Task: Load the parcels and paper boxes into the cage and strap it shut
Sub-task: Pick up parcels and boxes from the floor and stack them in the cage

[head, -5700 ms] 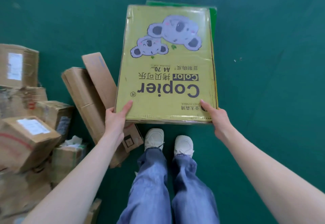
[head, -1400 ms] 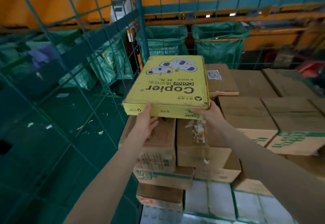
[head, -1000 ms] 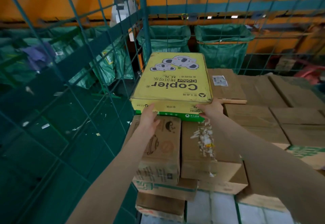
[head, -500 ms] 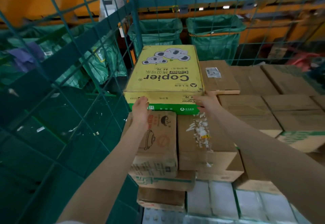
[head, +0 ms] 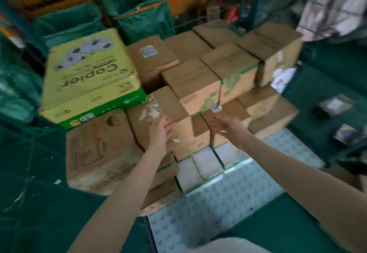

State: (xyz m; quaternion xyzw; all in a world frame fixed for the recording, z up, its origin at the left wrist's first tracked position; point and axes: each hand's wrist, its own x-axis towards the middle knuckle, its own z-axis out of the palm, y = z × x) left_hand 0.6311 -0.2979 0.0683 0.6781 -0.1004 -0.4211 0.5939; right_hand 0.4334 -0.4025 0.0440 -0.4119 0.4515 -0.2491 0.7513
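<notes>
Nearest, at six o'clock, the studded pale cage floor [head: 218, 203] spreads below both bare forearms, which reach over it toward twelve o'clock. Past it, a row of pale blocks [head: 200, 165] sits under the front of the stack. The left hand [head: 160, 131] hangs with relaxed, nearly straight fingers over the front edge of a taped brown box [head: 158, 111] marked by torn white scraps; it grasps nothing, and the blur hides whether it touches the cardboard. The right hand [head: 226, 127], just beside it at three o'clock, is loose and empty too, its palm turned inward above a lower brown box [head: 228, 111]. At nine o'clock from the left hand stands a large printed carton [head: 97, 149]. Resting on that carton's far end, at ten o'clock, is a green-edged box [head: 103, 111], and the yellow paper box [head: 89, 74] lies flat on top of it, well apart from both hands, its koala picture at the far end. From twelve to two o'clock, plain cardboard parcels [head: 228, 62] are packed close in rows. Farthest off, at eleven and twelve o'clock, two green sacks [head: 137, 12] stand open before an orange background.
</notes>
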